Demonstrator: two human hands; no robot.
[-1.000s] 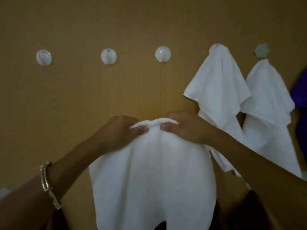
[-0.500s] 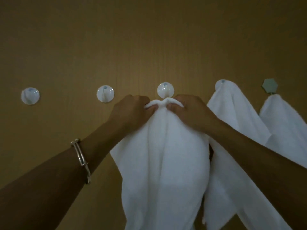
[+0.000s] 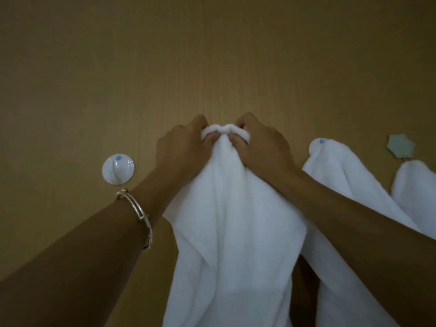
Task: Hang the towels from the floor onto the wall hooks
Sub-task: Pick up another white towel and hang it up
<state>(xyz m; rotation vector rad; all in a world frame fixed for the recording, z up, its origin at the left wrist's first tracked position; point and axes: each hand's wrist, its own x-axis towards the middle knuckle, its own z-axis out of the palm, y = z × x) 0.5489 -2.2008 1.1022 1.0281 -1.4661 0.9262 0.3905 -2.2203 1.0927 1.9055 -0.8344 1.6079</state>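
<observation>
A white towel [image 3: 233,232] hangs down the middle of the view against the brown wall. My left hand [image 3: 181,152] and my right hand [image 3: 262,147] both pinch its bunched top edge, pressed to the wall where a round hook was seen before; that hook is hidden behind the fabric and my fingers. A bare round white hook [image 3: 118,169] sits on the wall to the left. To the right, a second white towel [image 3: 349,182] hangs from a round white hook [image 3: 317,147]. A third white towel [image 3: 415,192] hangs below a pale green hexagonal hook [image 3: 401,147].
The brown wood-grain wall [image 3: 212,55] fills the view. A metal bracelet [image 3: 139,213] is on my left wrist. The floor is out of view.
Both hands have lifted the towel's top edge from below the hook row up over the middle hook, which is now covered. The view has tilted upward and closer to the wall.
</observation>
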